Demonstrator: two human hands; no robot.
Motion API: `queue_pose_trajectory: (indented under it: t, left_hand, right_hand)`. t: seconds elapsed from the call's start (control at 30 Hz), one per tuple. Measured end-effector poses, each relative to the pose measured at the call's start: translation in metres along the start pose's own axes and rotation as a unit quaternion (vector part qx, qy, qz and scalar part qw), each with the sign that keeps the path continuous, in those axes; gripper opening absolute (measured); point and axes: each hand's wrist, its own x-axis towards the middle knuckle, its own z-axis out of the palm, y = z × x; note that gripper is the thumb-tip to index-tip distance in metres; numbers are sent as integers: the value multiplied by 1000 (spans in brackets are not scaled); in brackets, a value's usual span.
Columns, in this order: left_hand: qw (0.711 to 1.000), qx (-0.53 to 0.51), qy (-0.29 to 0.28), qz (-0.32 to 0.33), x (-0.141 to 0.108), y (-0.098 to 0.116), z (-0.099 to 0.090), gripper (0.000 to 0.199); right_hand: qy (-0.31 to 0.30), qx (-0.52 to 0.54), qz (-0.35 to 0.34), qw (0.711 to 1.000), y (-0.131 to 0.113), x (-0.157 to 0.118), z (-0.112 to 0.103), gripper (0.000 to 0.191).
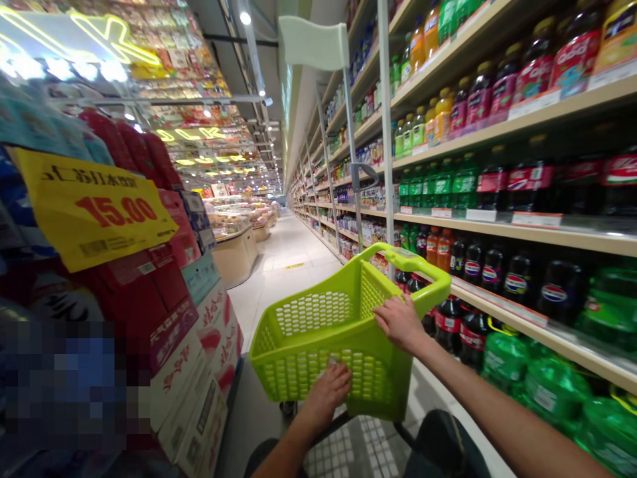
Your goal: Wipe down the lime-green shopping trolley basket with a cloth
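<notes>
A lime-green plastic shopping cart (298,312) stands turned sideways in front of me, its basket empty and its handle (432,282) toward the shelves. My right hand (399,324) grips the basket's upper edge just below the handle, fingers curled over the rim. Low against the perforated side wall is my left hand (328,392), its fingers extended and lying along the wall. A small pale patch shows at its fingertips, too unclear to name. Part of the cart's dark lower frame and one wheel (287,407) show beneath the basket.
Shelves (517,229) of bottled drinks line the right side, with large green bottles (557,388) at the bottom. Stacked cartons (194,392) and a yellow price sign (99,206) crowd the left. A white-tiled aisle (283,245) runs ahead past display bins (236,255).
</notes>
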Motion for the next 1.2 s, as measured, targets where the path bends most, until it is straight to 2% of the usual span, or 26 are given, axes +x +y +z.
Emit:
queue_pose_trajectory:
  t: [0.07, 0.13, 0.2, 0.27, 0.37, 0.43, 0.53, 0.6, 0.63, 0.7, 0.8, 0.83, 0.9, 1.0, 1.07, 1.13, 1.2]
  left_hand:
    - [1000, 3, 13, 19, 19, 1, -8, 27]
    - [999, 4, 41, 28, 50, -2, -16, 27]
    - [998, 1, 49, 29, 72, -3, -14, 28]
    - [999, -3, 17, 45, 73, 2, -2, 25]
    - [996, -5, -58, 68, 55, 14, 18, 20]
    - [995, -4, -61, 80, 59, 22, 20, 20]
    - [995, -2, 6, 97, 103, 25, 7, 24]
    - [996, 5, 24, 81, 132, 22, 1, 26]
    - [997, 7, 19, 79, 138, 21, 2, 26]
    - [997, 5, -13, 79, 131, 20, 11, 24]
    - [993, -14, -70, 89, 101, 22, 27, 19]
    - [993, -21, -72, 96, 98, 24, 28, 19]
    - [993, -29, -44, 107, 113, 26, 19, 22]
    - [995, -16, 22, 93, 171, 26, -3, 27]
    - [996, -2, 37, 86, 200, 24, -9, 27]
    - [994, 6, 23, 107, 203, 24, -3, 25]
    - [989, 7, -4, 144, 186, 26, 11, 22]
  right_hand:
    - [23, 50, -1, 998, 5, 2, -1, 24]
    - [63, 85, 6, 994, 15, 5, -4, 29]
    - [112, 74, 42, 990, 32, 6, -9, 31]
    - [136, 35, 78, 987, 50, 5, -14, 30]
    - [113, -1, 61, 992, 67, 0, -17, 28]
    - [104, -3, 55, 993, 69, -2, -16, 27]
    - [118, 13, 80, 990, 67, -1, -16, 29]
    - [123, 36, 80, 988, 70, 0, -18, 32]
    - [129, 44, 83, 987, 74, 0, -20, 33]
    - [148, 46, 94, 983, 83, -1, -23, 33]
    - [166, 54, 92, 980, 97, -5, -23, 33]
    - [169, 71, 89, 979, 100, -5, -22, 34]
    - [179, 117, 96, 972, 103, -5, -22, 37]
    - [199, 196, 127, 952, 103, -4, -26, 40]
    - [203, 252, 138, 936, 104, -4, -31, 42]
    - [200, 297, 142, 923, 106, -4, -34, 44]
    - [193, 323, 142, 915, 108, -5, -37, 44]
